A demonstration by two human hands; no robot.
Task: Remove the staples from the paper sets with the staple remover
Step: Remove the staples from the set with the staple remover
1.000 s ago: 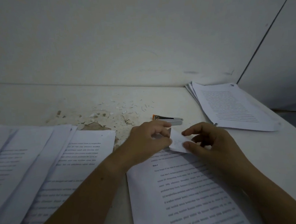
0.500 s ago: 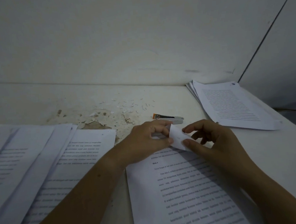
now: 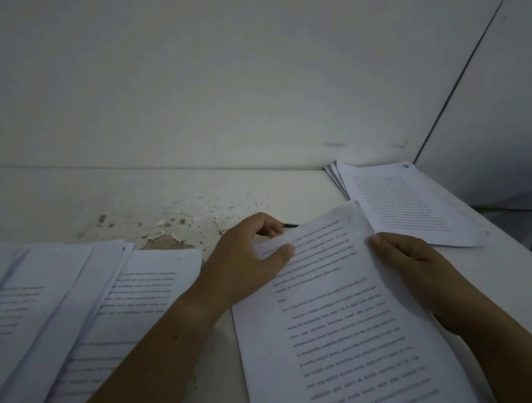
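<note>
Both hands lift the top of a paper set [image 3: 339, 315] off the worktop [image 3: 292, 183].

The left hand [image 3: 247, 262] pinches the set's upper left corner, thumb pressed on the printed page and fingers curled behind. The right hand [image 3: 414, 263] grips the right edge, thumb on top. A dark tip [image 3: 290, 225], perhaps the staple remover, pokes out just beyond the left fingers. Spread papers [image 3: 77, 309] lie to the left, and another stack [image 3: 400, 201] sits at far right.

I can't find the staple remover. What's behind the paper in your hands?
Only a thin dark tip pokes out behind the paper, beside the left hand. It may be the remover; the paper and fingers cover the rest.
</note>
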